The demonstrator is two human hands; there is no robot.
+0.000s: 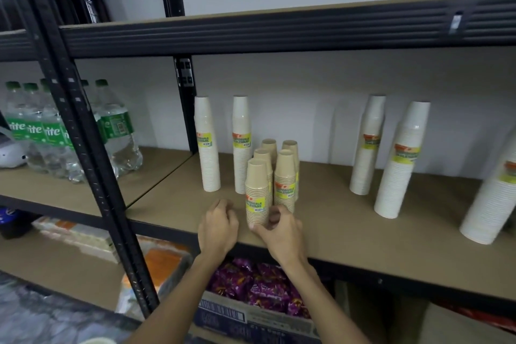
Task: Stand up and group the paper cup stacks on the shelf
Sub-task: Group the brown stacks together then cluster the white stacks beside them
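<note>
**Short brown cup stacks gathered at the shelf's front edge**

The black metal rack with brown fibreboard shelves filled the view, set against a plain white wall, its middle shelf carrying all the cups. Far to the right of the hands stood three tall white paper cup stacks, leaning in the wide lens, well apart from the rest. Just beyond the hands and to their left stood two more tall white paper cup stacks with yellow labels, upright and near each other. Directly ahead of the hands sat the cluster of five short tan paper cup stacks, all upright and packed close.

The nearest tan stack stood between the two hands. The right hand had its fingers curled loosely at the stack's base, thumb touching the bottom rim; whether it truly gripped could not be told. The left hand rested just beside the stack, fingers bent and holding nothing.

The step looked like nudging this stack into its group. It would go best pushed low at the base with both hands, slowly, since a tall light stack tips easily and sat near the shelf's front edge. The board looked flat and smooth enough for sliding.

Left of the hands, green-labelled clear plastic soda bottles filled the neighbouring bay; below, a cardboard box of purple snack packets sat.
</note>
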